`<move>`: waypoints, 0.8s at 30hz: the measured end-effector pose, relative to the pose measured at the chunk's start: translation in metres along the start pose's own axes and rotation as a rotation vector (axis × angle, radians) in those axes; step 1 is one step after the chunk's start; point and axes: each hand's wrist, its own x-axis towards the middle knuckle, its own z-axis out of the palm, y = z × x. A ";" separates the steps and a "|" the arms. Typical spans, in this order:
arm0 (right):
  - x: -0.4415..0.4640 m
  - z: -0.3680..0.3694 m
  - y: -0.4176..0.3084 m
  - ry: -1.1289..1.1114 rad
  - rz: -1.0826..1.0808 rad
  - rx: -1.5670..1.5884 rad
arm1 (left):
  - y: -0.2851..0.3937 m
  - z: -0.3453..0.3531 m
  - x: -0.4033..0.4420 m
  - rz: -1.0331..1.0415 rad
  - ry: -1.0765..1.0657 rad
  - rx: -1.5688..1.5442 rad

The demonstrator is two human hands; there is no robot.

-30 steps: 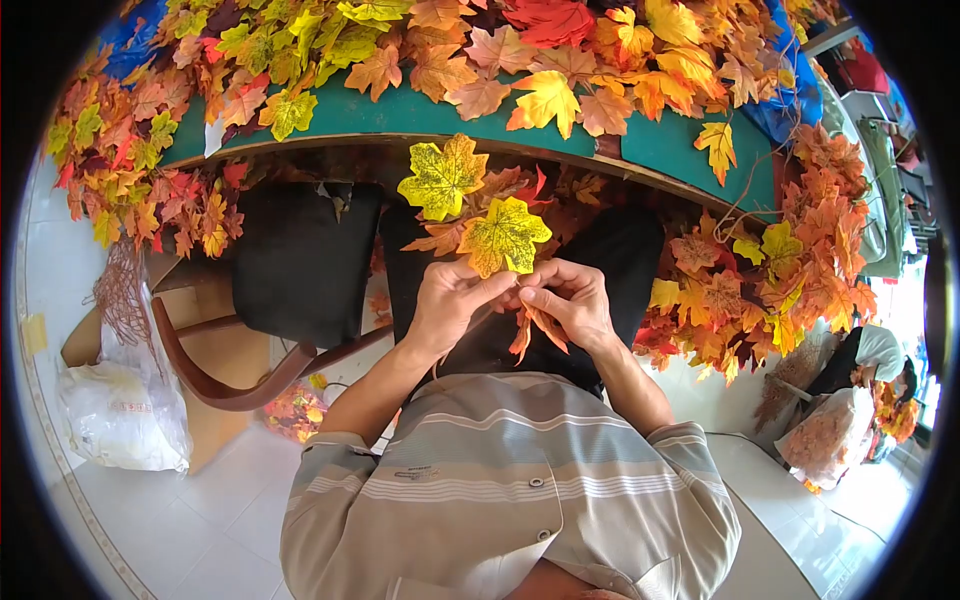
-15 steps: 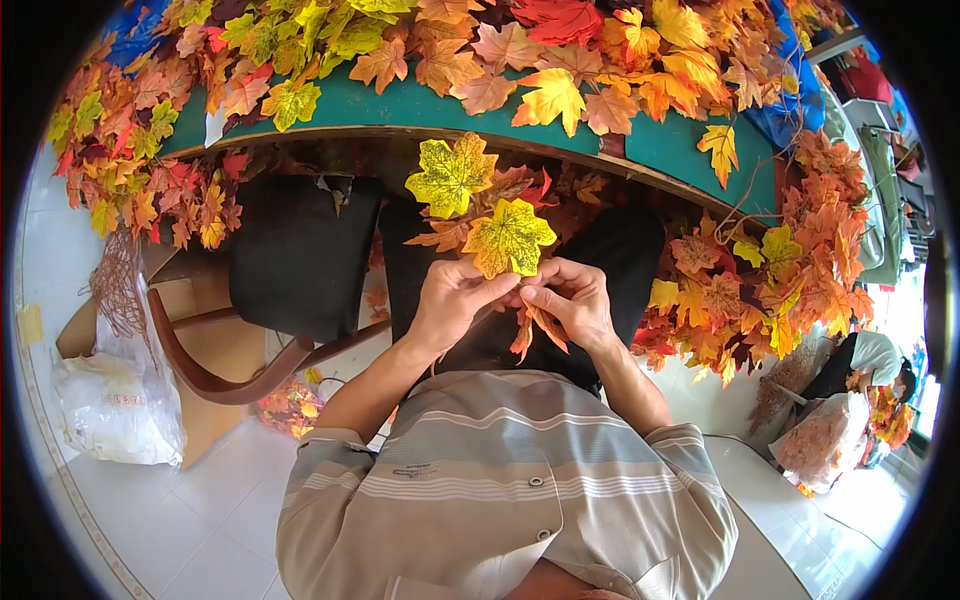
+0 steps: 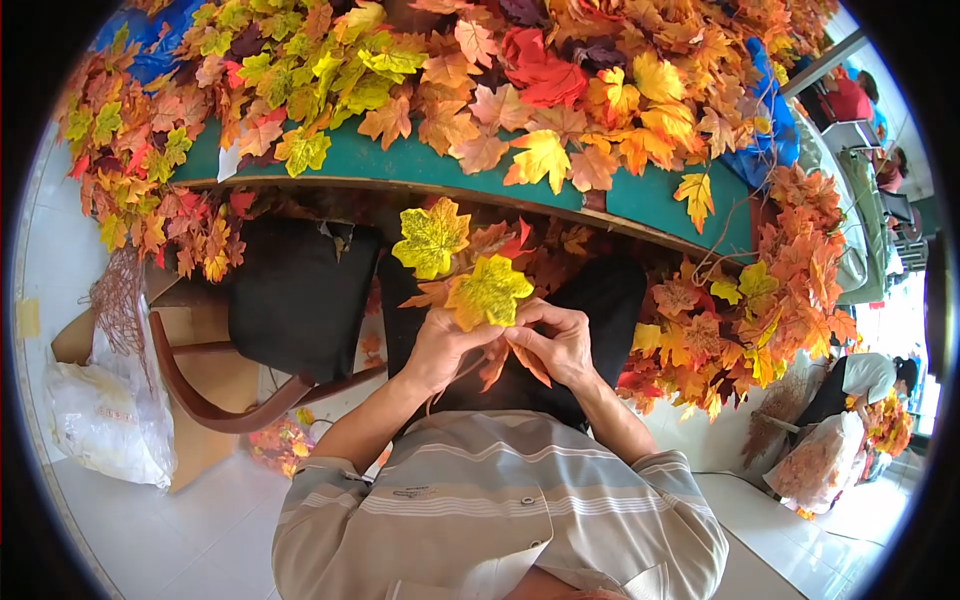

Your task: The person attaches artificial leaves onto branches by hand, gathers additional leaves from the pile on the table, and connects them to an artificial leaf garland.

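Above my lap, my left hand (image 3: 442,350) is closed on a spray of artificial maple leaves (image 3: 488,291), its thumb and fingers pinching just under the lower yellow-green leaf. A second yellow-green leaf (image 3: 430,239) and several orange and red ones fan out beyond it. Right beside it, my right hand (image 3: 556,343) pinches at the same spray's stems. Orange leaves (image 3: 528,364) hang below the fingertips. The stem joint itself is hidden behind the fingers and the leaf.
A green table (image 3: 400,165) ahead carries heaped artificial leaves (image 3: 560,80). More leaves hang at its right end (image 3: 790,290). To the left stand a black chair (image 3: 300,300) and a white plastic bag (image 3: 110,425). A person (image 3: 868,380) bends near a leaf-filled bag (image 3: 820,455) at right.
The view has tilted, so the table and hands sit lower in the picture. Both hands keep their pinch on the leaf spray, with little other visible movement.
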 end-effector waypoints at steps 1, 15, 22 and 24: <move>0.000 -0.001 -0.001 -0.010 -0.049 -0.027 | -0.001 0.000 0.000 0.022 0.024 0.061; -0.003 -0.006 -0.008 -0.046 -0.046 -0.063 | 0.010 0.009 0.005 -0.034 -0.058 0.105; 0.008 -0.023 -0.012 -0.210 0.151 0.246 | 0.012 0.014 0.015 -0.169 -0.195 -0.010; 0.011 -0.016 -0.009 -0.132 0.110 0.271 | 0.013 0.013 0.021 -0.182 -0.163 -0.033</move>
